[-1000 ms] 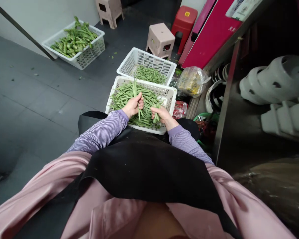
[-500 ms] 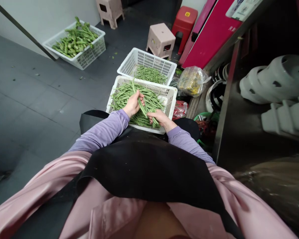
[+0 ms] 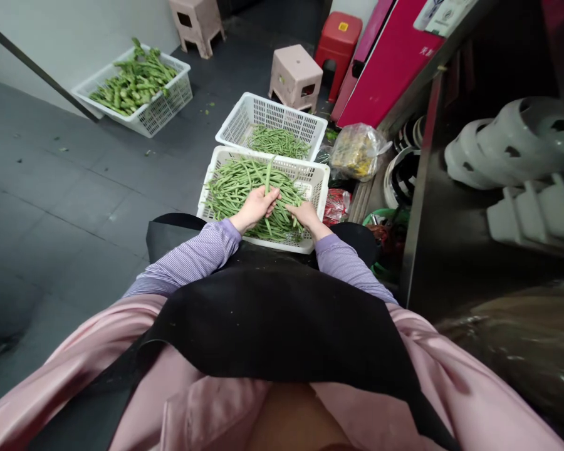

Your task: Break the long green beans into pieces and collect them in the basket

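Observation:
Long green beans [image 3: 237,181] fill a white slotted plastic basket [image 3: 205,199] in front of my knees. Over the pile, my left hand [image 3: 256,208] is closed around a few green beans, one of which stands up past the thumb. My right hand [image 3: 306,216] is low at the right part of the same pile, its fingers curled on green beans; part of its grip is hidden. The two hands are a short way apart. Just beyond, a second white basket [image 3: 230,128] holds a smaller heap of green beans [image 3: 279,141].
At far left, a white basket [image 3: 157,118] of thick green stalks [image 3: 136,84] stands by the wall. Beige stools [image 3: 295,72] and a red stool [image 3: 339,47] are ahead. To the right are a plastic bag [image 3: 357,151], a green tub [image 3: 380,272] and a metal shelf [image 3: 416,241] with grey dishes.
Both hands have come apart slightly. My right hand has lowered into the pile, and the bunch it held shows less. My left hand has dropped a little, still holding beans.

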{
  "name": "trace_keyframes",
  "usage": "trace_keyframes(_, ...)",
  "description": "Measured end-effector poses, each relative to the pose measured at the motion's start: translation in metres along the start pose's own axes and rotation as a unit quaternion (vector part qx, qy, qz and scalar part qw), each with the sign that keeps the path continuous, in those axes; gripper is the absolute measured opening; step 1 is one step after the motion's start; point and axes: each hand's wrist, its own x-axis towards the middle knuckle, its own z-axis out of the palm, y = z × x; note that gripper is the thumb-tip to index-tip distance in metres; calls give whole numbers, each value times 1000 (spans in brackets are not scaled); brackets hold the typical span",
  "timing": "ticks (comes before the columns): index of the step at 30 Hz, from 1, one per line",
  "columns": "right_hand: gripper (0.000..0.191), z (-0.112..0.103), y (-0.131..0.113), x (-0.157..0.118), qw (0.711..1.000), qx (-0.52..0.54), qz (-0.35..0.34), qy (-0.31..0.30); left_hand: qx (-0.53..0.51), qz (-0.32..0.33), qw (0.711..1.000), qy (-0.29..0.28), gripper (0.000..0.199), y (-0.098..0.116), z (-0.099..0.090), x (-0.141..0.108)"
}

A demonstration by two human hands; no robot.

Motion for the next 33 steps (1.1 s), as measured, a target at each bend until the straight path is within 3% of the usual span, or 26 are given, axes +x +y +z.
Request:
trace_keyframes(3, 32, -2, -14, -13, 981, 171, 50, -77, -45, -61, 997, -16, 30, -4, -4, 3)
trace_keyframes(6, 30, 1, -27, -25, 953, 247, 70, -160, -58, -88, 994, -9, 30, -10, -6, 3)
trace_keyframes(13, 22, 6, -41, -38, 924, 262, 125, -251, -74, -137, 988, -7, 32, -16, -5, 2)
trace_keyframes(18, 19, 6, -43, -41, 926, 240, 90, -277, -131, -96, 984, 70, 36, -10, -26, 19)
trace_keyframes(21, 21, 8, -41, -34, 933, 257, 118, -221, -102, -45, 988, 104, 34, -3, -31, 19)
trace_keyframes(24, 21, 7, -38, -22, 931, 310, 189, -42, -61, 4, 990, 126, 32, 4, -23, 7)
trace_keyframes(26, 20, 5, -38, -17, 913, 340, 223, 31, -56, 10, 993, 104, 31, 6, -16, -1)
trace_keyframes(27, 19, 4, -39, -16, 906, 351, 235, 24, -62, -1, 995, 83, 30, 6, -13, -4)
trace_keyframes(30, 14, 6, -44, -25, 887, 370, 252, -113, -85, -64, 994, 29, 31, 1, -8, -6)
trace_keyframes(33, 13, 11, -51, -38, 867, 370, 241, -231, -82, -117, 990, 22, 36, -9, -8, -3)
